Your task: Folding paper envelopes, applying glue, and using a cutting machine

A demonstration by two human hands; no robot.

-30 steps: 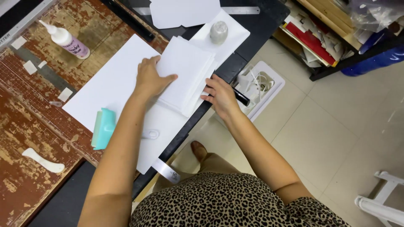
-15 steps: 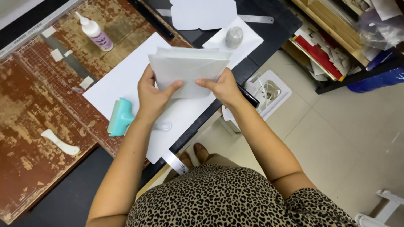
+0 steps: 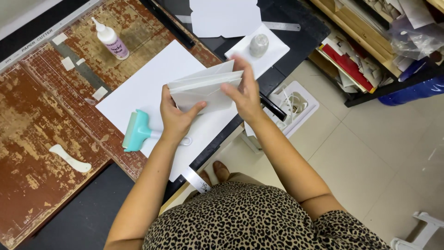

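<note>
A folded stack of white paper is lifted off the table and held between both hands. My left hand grips its lower left edge, thumb on the front. My right hand clasps the right edge with fingers spread over it. Beneath lies a large white sheet on the worn wooden table. A teal roller rests on that sheet just left of my left wrist.
A glue bottle stands at the back left, a white bone folder lies at the left. A small jar sits on a white card, with a metal ruler behind. A white bin stands on the tiled floor; cluttered shelves are at right.
The folded paper stack lay flat on the large sheet under both hands; it has been picked up and tilted upright, and my right hand has shifted over its right edge.
</note>
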